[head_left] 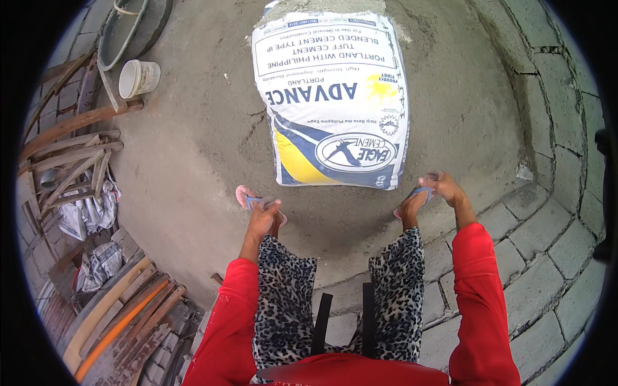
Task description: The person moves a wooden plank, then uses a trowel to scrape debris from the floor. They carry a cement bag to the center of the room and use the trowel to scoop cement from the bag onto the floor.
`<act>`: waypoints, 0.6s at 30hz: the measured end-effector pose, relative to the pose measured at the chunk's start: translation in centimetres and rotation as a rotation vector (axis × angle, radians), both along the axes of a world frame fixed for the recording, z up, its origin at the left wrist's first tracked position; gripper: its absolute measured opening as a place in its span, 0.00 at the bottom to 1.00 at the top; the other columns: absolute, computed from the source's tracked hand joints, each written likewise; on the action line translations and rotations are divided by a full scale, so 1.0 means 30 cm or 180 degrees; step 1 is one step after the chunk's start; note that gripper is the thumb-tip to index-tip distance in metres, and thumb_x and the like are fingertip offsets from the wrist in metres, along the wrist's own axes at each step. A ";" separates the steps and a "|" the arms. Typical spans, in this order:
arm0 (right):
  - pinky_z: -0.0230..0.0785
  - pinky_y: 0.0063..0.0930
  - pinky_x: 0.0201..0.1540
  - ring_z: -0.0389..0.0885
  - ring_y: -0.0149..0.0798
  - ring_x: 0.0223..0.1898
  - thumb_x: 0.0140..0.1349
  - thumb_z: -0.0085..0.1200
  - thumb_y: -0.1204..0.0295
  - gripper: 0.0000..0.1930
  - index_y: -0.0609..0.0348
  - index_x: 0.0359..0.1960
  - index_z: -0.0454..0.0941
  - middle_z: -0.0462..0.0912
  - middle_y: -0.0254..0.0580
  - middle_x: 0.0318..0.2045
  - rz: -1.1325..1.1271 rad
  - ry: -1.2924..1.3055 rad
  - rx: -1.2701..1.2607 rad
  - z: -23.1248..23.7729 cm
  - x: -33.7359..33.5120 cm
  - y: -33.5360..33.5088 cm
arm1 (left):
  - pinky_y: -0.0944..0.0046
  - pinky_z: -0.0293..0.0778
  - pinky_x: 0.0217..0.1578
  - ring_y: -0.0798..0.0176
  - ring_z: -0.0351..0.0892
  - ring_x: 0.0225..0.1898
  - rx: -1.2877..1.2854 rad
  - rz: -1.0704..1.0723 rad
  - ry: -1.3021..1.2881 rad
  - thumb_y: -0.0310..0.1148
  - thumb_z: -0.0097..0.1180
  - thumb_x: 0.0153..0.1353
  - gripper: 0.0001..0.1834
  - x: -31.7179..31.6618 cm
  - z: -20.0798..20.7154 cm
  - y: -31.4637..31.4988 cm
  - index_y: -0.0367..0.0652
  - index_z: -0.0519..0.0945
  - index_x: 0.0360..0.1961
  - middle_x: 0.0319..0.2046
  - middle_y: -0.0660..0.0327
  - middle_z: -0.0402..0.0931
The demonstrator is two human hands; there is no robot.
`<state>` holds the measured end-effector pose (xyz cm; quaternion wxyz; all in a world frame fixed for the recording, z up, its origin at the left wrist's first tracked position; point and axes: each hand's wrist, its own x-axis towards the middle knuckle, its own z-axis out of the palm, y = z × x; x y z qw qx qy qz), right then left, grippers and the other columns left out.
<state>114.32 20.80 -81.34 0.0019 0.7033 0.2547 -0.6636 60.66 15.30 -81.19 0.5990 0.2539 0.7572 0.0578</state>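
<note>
A large white, blue and yellow cement sack (335, 103) lies flat on the rough concrete floor in front of my feet, its print upside down to me. My left hand (262, 217) hangs over my left sandal (246, 195), short of the sack's near left corner. Its thumb stands apart from the bent fingers, and nothing shows in it. My right hand (445, 186) is above my right sandal (421, 193), off the sack's near right corner, fingers loosely bent and apart. Neither hand touches the sack. Grey cement-like material (322, 5) lies at its far end.
A white bucket (139, 78) lies tipped beside a dark round tub (138, 32) at the far left. Wooden frames (77, 170), crumpled sacks (100, 264) and stacked boards (122, 315) line the left side. A concrete block wall (560, 96) borders the right.
</note>
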 end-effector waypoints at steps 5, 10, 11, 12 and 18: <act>0.55 0.42 0.68 0.67 0.51 0.64 0.48 0.74 0.56 0.51 0.77 0.64 0.58 0.71 0.57 0.61 -0.0789 0.0955 0.0738 -0.403 -0.231 -0.157 | 0.56 0.60 0.64 0.49 0.69 0.62 0.0115 0.0631 -0.0154 0.50 0.63 0.60 0.42 0.028 -0.383 -0.011 0.26 0.65 0.64 0.57 0.43 0.72; 0.53 0.38 0.68 0.67 0.46 0.63 0.51 0.73 0.61 0.47 0.70 0.67 0.57 0.73 0.50 0.59 -0.1551 0.1037 0.0668 -0.470 -0.274 -0.230 | 0.49 0.56 0.66 0.49 0.62 0.66 0.0410 0.1106 -0.0629 0.50 0.64 0.60 0.45 0.058 -0.451 -0.007 0.29 0.60 0.67 0.62 0.44 0.66; 0.54 0.38 0.68 0.67 0.46 0.63 0.50 0.73 0.61 0.47 0.69 0.67 0.57 0.73 0.50 0.59 -0.1548 0.1083 0.0597 -0.474 -0.267 -0.229 | 0.48 0.55 0.66 0.49 0.61 0.67 0.0366 0.1293 -0.0727 0.50 0.65 0.59 0.46 0.059 -0.454 -0.001 0.29 0.59 0.67 0.63 0.46 0.66; 0.54 0.38 0.68 0.67 0.45 0.63 0.49 0.73 0.61 0.48 0.69 0.67 0.57 0.73 0.50 0.59 -0.1547 0.1185 0.0580 -0.478 -0.259 -0.225 | 0.46 0.53 0.66 0.49 0.60 0.67 0.0352 0.1457 -0.0822 0.50 0.65 0.59 0.47 0.055 -0.455 0.005 0.29 0.58 0.68 0.63 0.47 0.66; 0.53 0.36 0.68 0.68 0.44 0.62 0.44 0.76 0.60 0.50 0.65 0.67 0.59 0.74 0.46 0.58 -0.1398 0.1222 0.0677 -0.546 -0.245 -0.218 | 0.44 0.46 0.69 0.51 0.57 0.69 0.0362 0.1657 -0.1067 0.50 0.67 0.57 0.48 0.042 -0.515 0.006 0.31 0.58 0.68 0.64 0.51 0.66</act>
